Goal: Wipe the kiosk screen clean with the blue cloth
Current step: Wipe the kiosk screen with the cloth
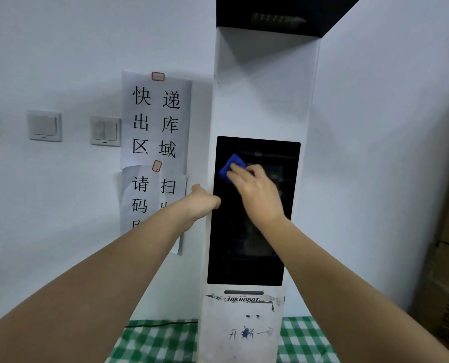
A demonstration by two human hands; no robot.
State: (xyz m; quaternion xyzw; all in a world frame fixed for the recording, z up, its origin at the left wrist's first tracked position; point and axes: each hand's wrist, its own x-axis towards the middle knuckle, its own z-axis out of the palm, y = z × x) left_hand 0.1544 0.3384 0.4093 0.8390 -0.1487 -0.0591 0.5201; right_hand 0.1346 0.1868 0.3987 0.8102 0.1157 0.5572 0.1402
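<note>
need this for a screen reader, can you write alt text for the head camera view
The right hand presses a blue cloth to the upper left of a white kiosk's dark screen, while the left hand grips the kiosk's left edge. Paper signs hang on the wall beside it.

Upper paper sign (156, 121): I read 快递出库区域.
Lower paper sign (150, 197): I read 请扫码; the rest is hidden behind the arm.
Kiosk (244, 318) front: I read HIKROBOT; handwriting below, unclear.
</note>
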